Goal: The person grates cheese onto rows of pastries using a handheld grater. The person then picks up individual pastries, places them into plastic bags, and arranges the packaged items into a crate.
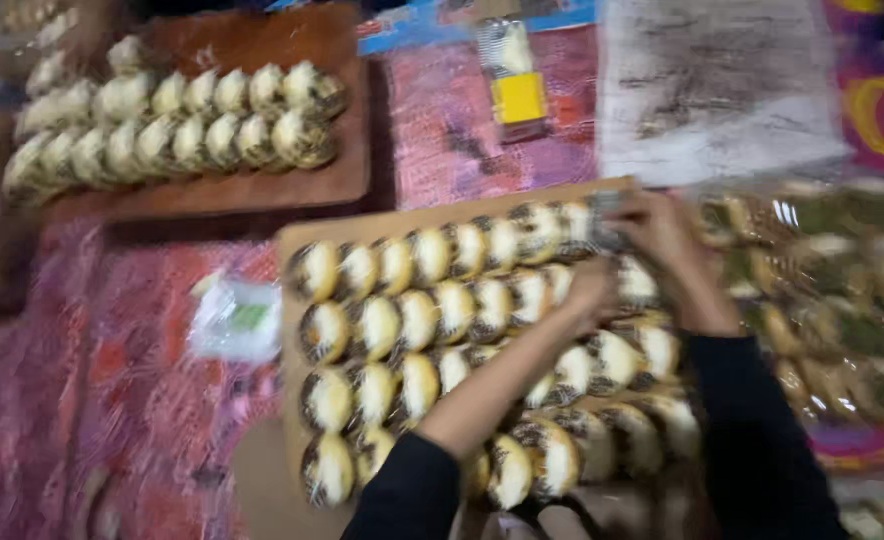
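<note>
Head view, looking down and blurred by motion: nearest the camera, two dark sleeves reach out over a tan board (297, 240) packed with rows of round filled pastries (417, 320), pale in the middle and dark-crusted at the edge, standing on edge and leaning on one another. The left hand (590, 290) lies over the middle rows with its fingers curled down among the pastries; the blur hides whether it grips one. The right hand (657, 230) is at the far right corner of the board, fingers closed about a small pale thing, perhaps a wrapped pastry; I cannot tell for sure.

To do this handling well, I judge each piece wants lifting by its crusted rim, with the neighbours steadied so the row does not topple.

Left of the board, a small clear packet (237, 318) with a green patch lies on the pink and red patterned cloth (112, 400). To the right, clear bags of greenish-brown goods (842, 330) glint. Farther off, a dark wooden tray (262, 185) carries more pale pastries in two rows. Beyond, a clear packet with a yellow square label (518, 95) lies beside a white, grey-streaked sheet (722, 90).
</note>
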